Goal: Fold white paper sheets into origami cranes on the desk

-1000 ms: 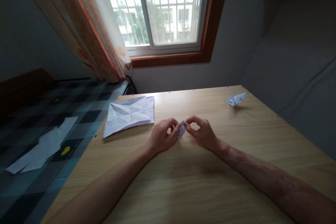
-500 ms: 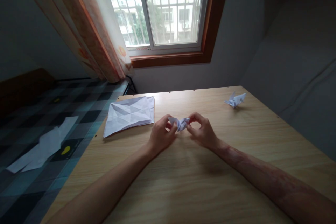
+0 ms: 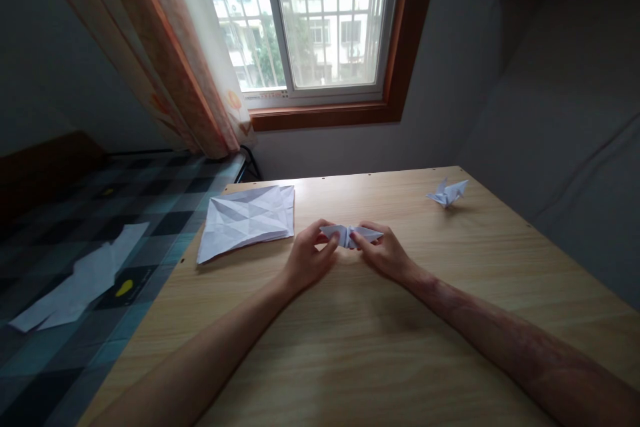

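Observation:
A small folded white paper figure (image 3: 351, 235) is stretched out between my two hands just above the wooden table (image 3: 380, 347). My left hand (image 3: 307, 260) pinches its left wing tip with curled fingers. Its right wing is pinched by my right hand (image 3: 384, 255). Both wings point sideways, nearly flat. To the left of my hands lies a creased, unfolded white sheet (image 3: 246, 219), flat on the table.
A finished paper crane (image 3: 447, 192) stands near the table's far right edge. A bed with a checked cover (image 3: 90, 227) adjoins the table on the left, with white paper scraps (image 3: 75, 287) on it. A window and a curtain are behind the table.
The paper figure was bunched between my fingertips; my hands have drawn apart and its two wings are now spread out sideways.

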`<state>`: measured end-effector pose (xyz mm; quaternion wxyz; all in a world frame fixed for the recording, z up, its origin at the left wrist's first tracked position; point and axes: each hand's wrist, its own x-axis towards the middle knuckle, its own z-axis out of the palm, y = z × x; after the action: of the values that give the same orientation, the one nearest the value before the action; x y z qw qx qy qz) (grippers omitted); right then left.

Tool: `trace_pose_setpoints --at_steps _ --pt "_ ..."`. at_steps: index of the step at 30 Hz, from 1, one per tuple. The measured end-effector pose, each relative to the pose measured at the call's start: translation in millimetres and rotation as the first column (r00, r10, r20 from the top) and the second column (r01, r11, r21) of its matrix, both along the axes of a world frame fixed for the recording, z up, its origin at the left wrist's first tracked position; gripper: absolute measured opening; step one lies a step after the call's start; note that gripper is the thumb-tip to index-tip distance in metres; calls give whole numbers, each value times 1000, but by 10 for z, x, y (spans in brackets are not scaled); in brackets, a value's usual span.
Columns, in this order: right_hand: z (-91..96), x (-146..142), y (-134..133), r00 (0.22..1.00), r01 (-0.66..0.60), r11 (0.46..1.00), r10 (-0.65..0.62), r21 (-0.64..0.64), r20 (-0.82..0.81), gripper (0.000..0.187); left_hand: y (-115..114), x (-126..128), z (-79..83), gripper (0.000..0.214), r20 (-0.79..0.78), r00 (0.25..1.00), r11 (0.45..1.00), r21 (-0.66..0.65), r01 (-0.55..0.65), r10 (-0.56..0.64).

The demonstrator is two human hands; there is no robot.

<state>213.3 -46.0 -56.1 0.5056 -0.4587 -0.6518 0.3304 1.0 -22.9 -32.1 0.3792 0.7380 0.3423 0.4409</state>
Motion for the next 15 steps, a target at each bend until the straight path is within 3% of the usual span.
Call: trace_pose_setpoints --at_steps 5,10,15 --pt "39 -12 -20 1000 -9 1000 10 21 -3 39 60 -39 16 33 97 991 987 -122 101 -90" --pt "102 -23 -64 998 34 995 -39 92 53 31 76 -62 76 34 0 997 982 -171 74 -75" --pt "154 -28 -86 996 -41 992 32 120 77 21 96 -53 67 35 13 998 981 -183 61 -59"
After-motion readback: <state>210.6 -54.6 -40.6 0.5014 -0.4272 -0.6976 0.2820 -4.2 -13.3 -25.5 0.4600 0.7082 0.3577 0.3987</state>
